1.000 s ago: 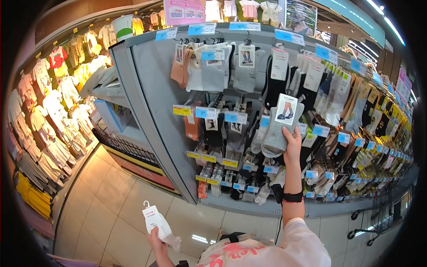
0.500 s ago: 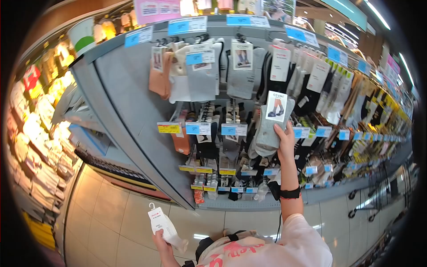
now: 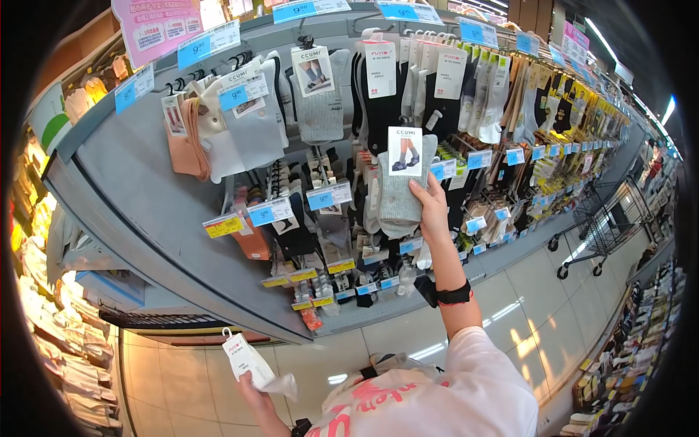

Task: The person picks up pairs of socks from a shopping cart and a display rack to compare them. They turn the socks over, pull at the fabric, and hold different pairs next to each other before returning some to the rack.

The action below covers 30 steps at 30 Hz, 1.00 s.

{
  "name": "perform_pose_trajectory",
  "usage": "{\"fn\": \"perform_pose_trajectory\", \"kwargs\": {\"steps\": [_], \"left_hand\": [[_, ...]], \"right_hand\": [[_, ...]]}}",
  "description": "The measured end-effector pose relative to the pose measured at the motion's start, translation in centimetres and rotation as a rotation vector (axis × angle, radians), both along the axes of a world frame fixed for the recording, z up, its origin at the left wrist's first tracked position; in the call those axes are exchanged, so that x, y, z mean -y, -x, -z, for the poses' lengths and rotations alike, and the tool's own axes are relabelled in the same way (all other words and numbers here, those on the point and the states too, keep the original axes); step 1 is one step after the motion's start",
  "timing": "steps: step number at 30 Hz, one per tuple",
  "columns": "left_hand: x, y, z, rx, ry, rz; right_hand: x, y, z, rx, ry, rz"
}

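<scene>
My right hand (image 3: 428,207) is raised at the sock rack, its thumb and fingers closed on a pair of grey socks (image 3: 400,200) with a white card showing feet in socks. Low at the left, my left hand (image 3: 251,393) pinches a pair of white socks (image 3: 256,369) by its card, which has a small white hook at the top. Black socks (image 3: 378,102) on a white card hang just above the grey pair.
Rows of hanging socks with blue and yellow price tags (image 3: 329,196) fill the grey rack (image 3: 167,240). A black shopping cart (image 3: 604,218) stands on the tiled floor at the right. Lit clothing (image 3: 69,349) hangs at the far left.
The view has turned right, so the rack has shifted left and more of the cart shows. Both hands still hold their socks and appear further left in the frame.
</scene>
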State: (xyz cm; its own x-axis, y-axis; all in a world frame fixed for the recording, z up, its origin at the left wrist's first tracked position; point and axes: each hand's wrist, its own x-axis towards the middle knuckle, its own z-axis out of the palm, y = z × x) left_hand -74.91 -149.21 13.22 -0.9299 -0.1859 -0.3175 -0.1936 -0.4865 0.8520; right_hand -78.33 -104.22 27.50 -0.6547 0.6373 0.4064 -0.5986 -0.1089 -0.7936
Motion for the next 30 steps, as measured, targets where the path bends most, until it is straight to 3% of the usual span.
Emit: {"fn": "perform_pose_trajectory", "kwargs": {"steps": [6,12,30], "left_hand": [[0.0,1.4,1.9,-0.143,-0.03,0.034],[-1.8,1.5,-1.3,-0.151,-0.037,-0.028],[-0.4,1.8,-0.4,-0.228,-0.102,0.09]], "right_hand": [[0.5,-2.5,-0.4,0.009,-0.003,0.067],[0.8,-4.1,0.4,0.056,-0.054,0.106],[3.5,-6.2,1.6,0.114,0.008,0.1]]}}
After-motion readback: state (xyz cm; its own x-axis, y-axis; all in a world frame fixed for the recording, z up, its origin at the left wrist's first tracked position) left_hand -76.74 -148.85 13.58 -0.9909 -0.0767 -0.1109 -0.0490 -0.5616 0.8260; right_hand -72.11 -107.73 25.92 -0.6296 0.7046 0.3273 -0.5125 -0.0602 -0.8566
